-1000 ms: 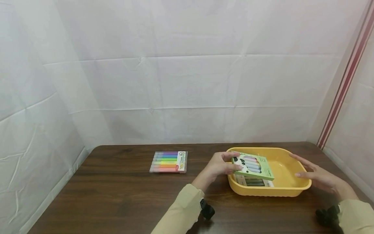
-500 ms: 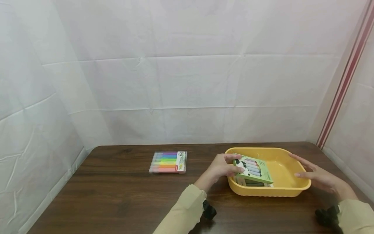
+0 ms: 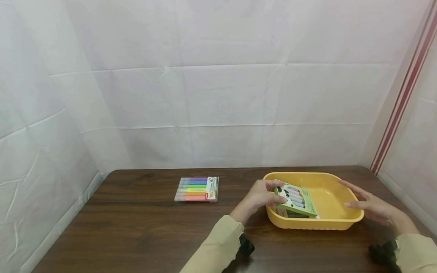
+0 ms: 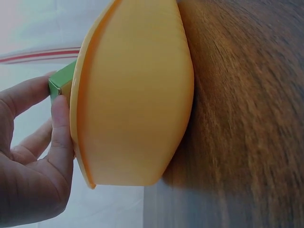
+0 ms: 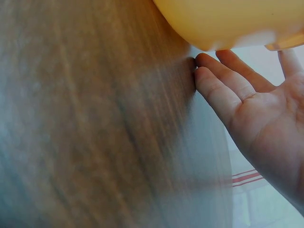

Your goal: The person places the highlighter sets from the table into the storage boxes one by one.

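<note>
White sheeting (image 3: 218, 94) hangs at twelve o'clock behind the dark wooden table (image 3: 136, 227); over at three, the left hand (image 3: 261, 193) pinches a green box (image 3: 297, 198) tilted inside a yellow tray (image 3: 329, 201), which the right hand (image 3: 373, 204) touches, fingers apart.

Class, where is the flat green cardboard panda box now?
In the head view, the left hand holds the box at the left end of the rounded yellow plastic tray.

Smooth, glossy plastic basin (image 3: 332, 198)
</note>
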Motion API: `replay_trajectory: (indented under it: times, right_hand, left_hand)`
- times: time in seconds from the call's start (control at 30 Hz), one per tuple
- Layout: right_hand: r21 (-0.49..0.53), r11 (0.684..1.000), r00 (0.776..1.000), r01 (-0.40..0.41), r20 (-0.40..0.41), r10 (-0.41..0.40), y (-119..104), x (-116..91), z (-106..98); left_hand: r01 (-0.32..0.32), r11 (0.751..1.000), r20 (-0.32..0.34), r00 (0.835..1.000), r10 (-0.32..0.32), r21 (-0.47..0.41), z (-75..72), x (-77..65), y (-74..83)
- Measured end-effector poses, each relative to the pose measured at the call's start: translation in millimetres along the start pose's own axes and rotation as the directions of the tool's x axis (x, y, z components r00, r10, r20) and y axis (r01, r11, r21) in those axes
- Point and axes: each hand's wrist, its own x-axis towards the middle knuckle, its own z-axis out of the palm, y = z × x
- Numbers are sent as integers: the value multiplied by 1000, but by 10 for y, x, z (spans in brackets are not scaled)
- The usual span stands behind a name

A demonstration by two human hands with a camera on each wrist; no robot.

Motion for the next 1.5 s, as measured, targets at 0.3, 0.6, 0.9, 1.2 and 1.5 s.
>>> replay_trajectory:
  times: [0.3, 0.6, 0.9, 1.2, 1.5]
  right_hand:
    - [-3, 1000, 1000, 13, 4, -13, 8, 1, -9]
    - [-13, 1000, 999, -20, -25, 19, 19, -4, -10]
    - [-17, 1000, 1000, -18, -25, 18, 25, -2, -7]
    - [-19, 1000, 999, -20, -36, 19, 6, 4, 3]
    - [-18, 1000, 999, -23, -29, 22, 9, 2, 0]
  left_hand:
    - [7, 1000, 18, 1000, -7, 16, 15, -4, 12]
    - [-21, 991, 45, 999, 15, 130, 13, -16, 12]
    - [-81, 908, -39, 994, 106, 411, 53, -98, 57]
    - [-89, 826, -124, 974, 189, 557, 69, -134, 52]
    - [-162, 829, -85, 966, 244, 535, 42, -165, 54]
